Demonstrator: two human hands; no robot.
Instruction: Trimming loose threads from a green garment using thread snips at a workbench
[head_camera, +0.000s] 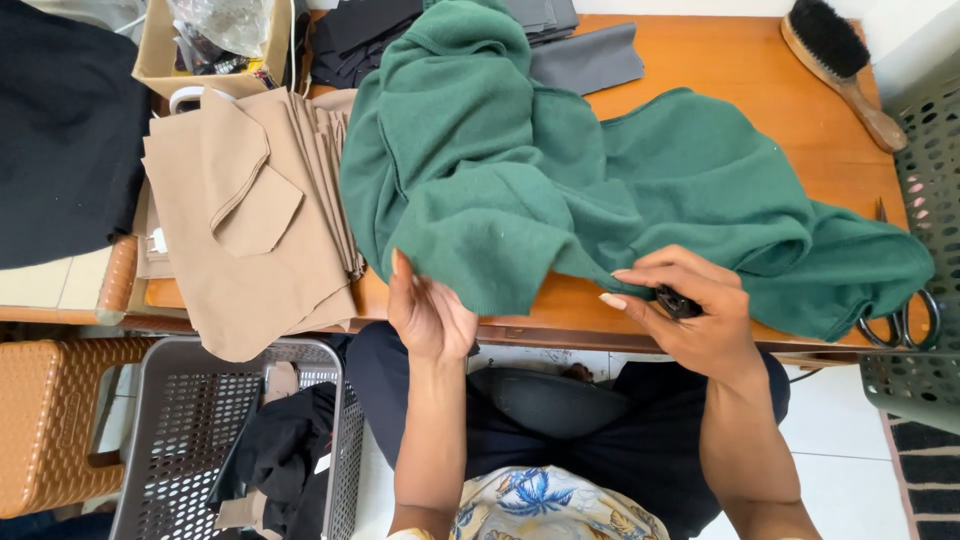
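Green knit garment (560, 170): heaped across the middle of the wooden table (730, 70), reaching from the far edge to the near edge and out to the right end; one fold hangs over the near edge.

Left hand (430, 315): at the near edge, fingers up against the hanging fold of the green garment, thumb and fingers loosely parted; whether it pinches the cloth cannot be told.

Right hand (690, 310): at the near edge, just right of the left hand, fingers curled shut around a small black tool (678, 302), touching the garment's lower hem.

Tan fabric pieces (240, 210): stacked flat at the left end of the table, the lowest sheet drooping over the near-left corner; a shaped tan cut-out lies on top.

Cardboard box (160, 50): far-left corner; holds crumpled clear plastic and small dark items, too jumbled to tell apart.

Dark and grey fabric pieces (590, 55): along the far edge, partly under the green garment.

Wooden brush (840, 60): black bristles, lying at the far-right corner.

Scissors (900, 315): at the right end near the near edge, mostly covered by the green garment; handles showing.

Grey perforated basket (190, 440): on the floor below the near-left corner; holds black cloth and tan scraps.

Grey-green perforated crate (930, 200): beside the right end of the table; contents not visible.

Black cloth (60, 120): draped off the left end.
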